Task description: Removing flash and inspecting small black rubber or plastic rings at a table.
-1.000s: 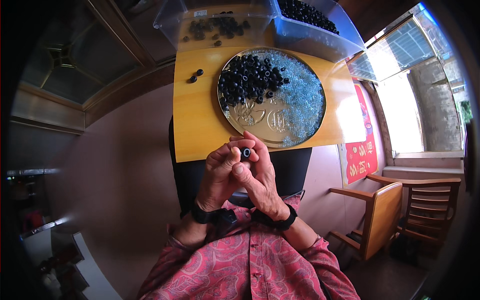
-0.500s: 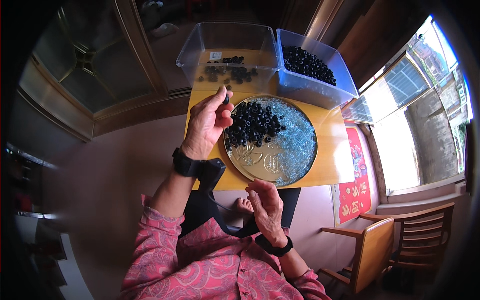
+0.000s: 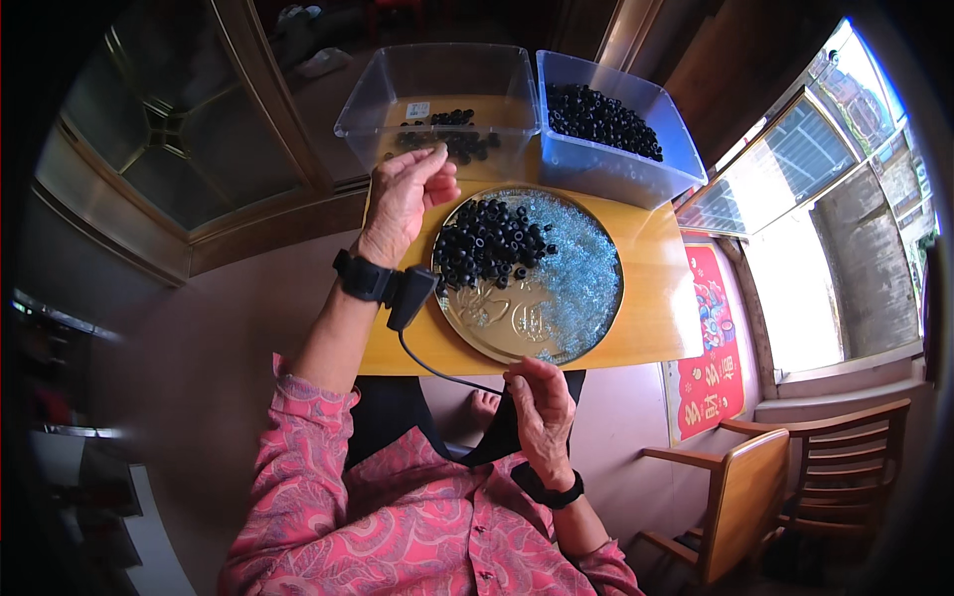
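Observation:
My left hand (image 3: 402,199) is raised at the front of the left clear plastic bin (image 3: 348,127), its fingers curled and thumb pressed toward them. Whatever they hold, if anything, is hidden. My right hand (image 3: 543,402) is at the table's near edge, thumb and fingertips pinched together; anything between them is too small to make out. Between the hands lies a round golden tray (image 3: 502,320). A heap of black ring-shaped pieces (image 3: 487,238) covers its upper left, and small clear-blue beads (image 3: 581,273) spread over its right side. Several black pieces (image 3: 452,139) lie in the left bin.
Beside the left bin, a second plastic bin (image 3: 636,184) holds many black pieces. Both stand at the far side of the yellow wooden table (image 3: 651,298). A wooden chair (image 3: 750,487) stands at right, below a window. A cable (image 3: 437,370) runs from my left wrist device.
My left hand has moved up toward the left bin, and the black piece seen in its fingers no longer shows. My right hand has moved slightly right, its fingertips pinched closer.

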Motion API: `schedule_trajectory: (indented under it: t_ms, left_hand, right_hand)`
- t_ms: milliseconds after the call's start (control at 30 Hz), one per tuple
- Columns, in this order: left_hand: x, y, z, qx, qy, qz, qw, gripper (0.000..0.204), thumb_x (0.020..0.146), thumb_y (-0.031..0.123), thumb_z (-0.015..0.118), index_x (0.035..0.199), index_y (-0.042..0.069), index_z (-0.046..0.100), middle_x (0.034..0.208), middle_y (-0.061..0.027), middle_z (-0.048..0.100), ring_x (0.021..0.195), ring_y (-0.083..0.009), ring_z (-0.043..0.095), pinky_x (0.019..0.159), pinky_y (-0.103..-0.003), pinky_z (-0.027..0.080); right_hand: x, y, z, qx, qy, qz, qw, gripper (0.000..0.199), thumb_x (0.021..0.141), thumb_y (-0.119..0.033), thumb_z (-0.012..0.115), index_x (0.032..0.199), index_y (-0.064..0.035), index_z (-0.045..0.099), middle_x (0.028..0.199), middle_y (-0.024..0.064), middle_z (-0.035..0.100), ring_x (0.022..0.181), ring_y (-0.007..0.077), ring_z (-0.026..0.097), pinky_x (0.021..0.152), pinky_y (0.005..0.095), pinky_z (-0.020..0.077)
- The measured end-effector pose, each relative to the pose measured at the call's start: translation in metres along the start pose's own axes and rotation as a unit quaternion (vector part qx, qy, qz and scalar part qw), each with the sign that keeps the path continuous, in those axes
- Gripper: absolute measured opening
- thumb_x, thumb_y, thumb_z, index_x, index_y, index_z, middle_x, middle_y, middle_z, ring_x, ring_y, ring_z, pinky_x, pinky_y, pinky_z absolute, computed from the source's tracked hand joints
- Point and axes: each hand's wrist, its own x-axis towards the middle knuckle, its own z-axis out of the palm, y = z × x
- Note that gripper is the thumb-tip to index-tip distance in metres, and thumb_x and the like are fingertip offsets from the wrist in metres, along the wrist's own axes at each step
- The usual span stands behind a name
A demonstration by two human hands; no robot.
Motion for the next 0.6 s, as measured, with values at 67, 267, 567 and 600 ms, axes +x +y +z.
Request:
schedule_trajectory:
  t_ms: [67,267,567,600]
  left_hand:
    - [-0.037,-0.020,-0.002,0.111,-0.012,-0.014,0.994,0.023,0.090,0.022,0.071,0.099,0.001,0.068,0.085,-0.0049,0.069,0.064,-0.0071,0.063,0.059,-0.022,0.056]
    - [-0.127,-0.078,-0.012,0.435,0.057,0.156,0.885,0.014,0.086,0.012,0.072,0.093,0.000,0.070,0.078,-0.0067,0.064,0.062,-0.0160,0.061,0.059,-0.029,0.050]
    - [-0.156,-0.110,-0.024,0.530,0.148,0.243,0.799,0.029,0.085,0.002,0.065,0.114,0.000,0.062,0.106,-0.0164,0.057,0.090,-0.0304,0.061,0.077,-0.039,0.053]
    - [-0.155,-0.109,-0.024,0.530,0.150,0.243,0.799,0.029,0.085,0.002,0.065,0.114,0.000,0.062,0.106,-0.0164,0.057,0.090,-0.0304,0.061,0.077,-0.039,0.053]
  right_hand:
    - [-0.002,0.013,-0.004,-0.011,0.004,-0.001,1.000,0.018,0.094,0.000,0.059,0.112,0.0003,0.056,0.094,0.0067,0.066,0.070,0.0074,0.060,0.063,0.0223,0.0503]
    - [0.003,0.015,-0.020,-0.082,0.013,-0.025,0.996,0.018,0.090,0.005,0.061,0.107,0.0003,0.061,0.091,0.0104,0.065,0.079,0.0173,0.065,0.068,0.0291,0.0522]
    - [0.016,-0.001,-0.033,-0.412,-0.008,-0.197,0.890,0.035,0.068,0.005,0.058,0.100,-0.0080,0.066,0.102,0.0086,0.064,0.096,0.0293,0.057,0.089,0.0426,0.0397]
    - [0.016,-0.004,-0.032,-0.441,-0.009,-0.199,0.875,0.033,0.069,0.004,0.059,0.100,-0.0080,0.066,0.103,0.0085,0.063,0.096,0.0290,0.057,0.091,0.0437,0.0393]
